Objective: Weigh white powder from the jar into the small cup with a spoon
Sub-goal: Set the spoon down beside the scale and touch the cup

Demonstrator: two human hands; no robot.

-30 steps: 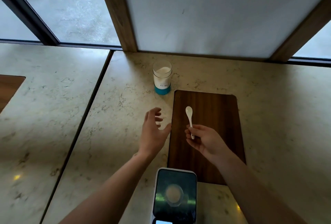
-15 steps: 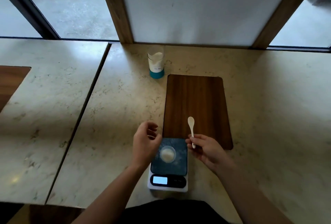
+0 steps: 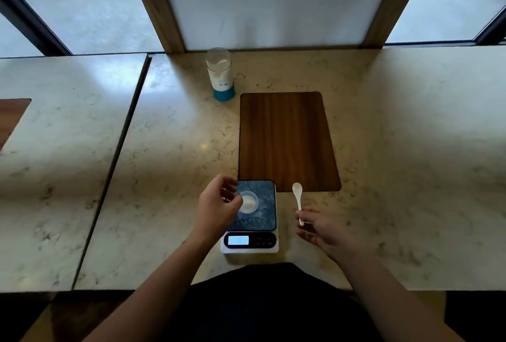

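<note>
The white digital kitchen scale (image 3: 249, 246) with dark weighing platform and lit display sits nearest the table edge on the beige marble-patterned tabletop (image 3: 164, 177). The left hand (image 3: 217, 209) curls against the small clear plastic cup (image 3: 248, 202) of white powder on the platform; contact cannot be confirmed. The right hand (image 3: 319, 225) pinches the handle of the white plastic spoon (image 3: 298, 199), bowl pointing away. Beyond lies the dark rectangular wooden board (image 3: 287, 141). Farthest, the clear jar (image 3: 220, 73) with teal base stands upright, holding white powder.
</note>
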